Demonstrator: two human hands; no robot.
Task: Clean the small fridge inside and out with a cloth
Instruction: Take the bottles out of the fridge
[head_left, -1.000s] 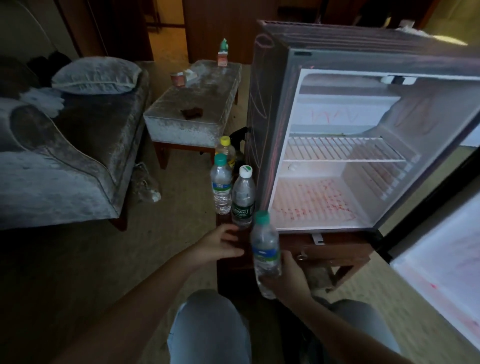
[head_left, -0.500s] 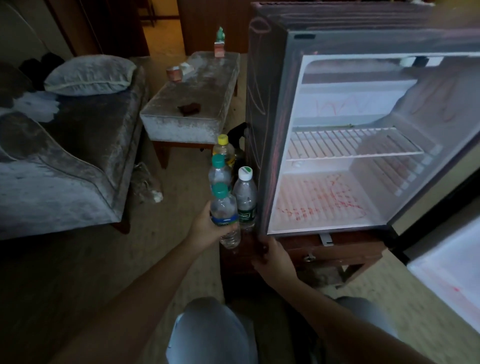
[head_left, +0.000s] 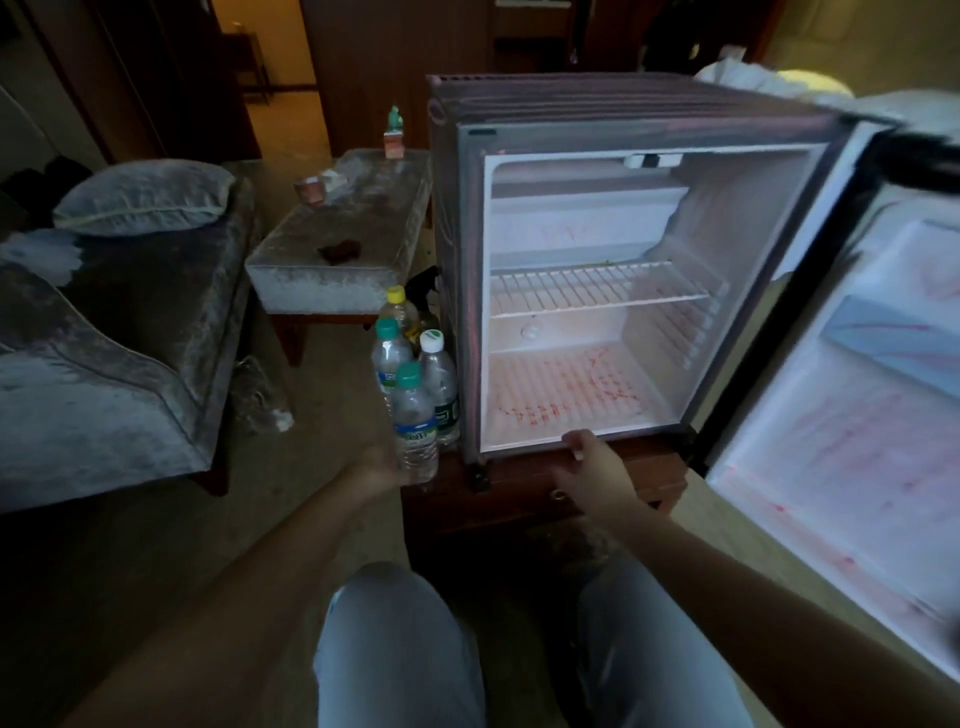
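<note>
The fridge (head_left: 613, 234) stood open on a stand (head_left: 660, 467), red-stained inside. It was judged heavy and rigid, best steadied by its front frame. The right hand (head_left: 592, 462), fingers loosely apart, touched its lower edge. The left hand (head_left: 376, 467) gripped a bottle (head_left: 414, 431). No cloth showed.

Dim, murky room, brightest inside the fridge (head_left: 597, 291) (open door (head_left: 857, 395) smeared by blur), wide-angle bending at edges.
</note>
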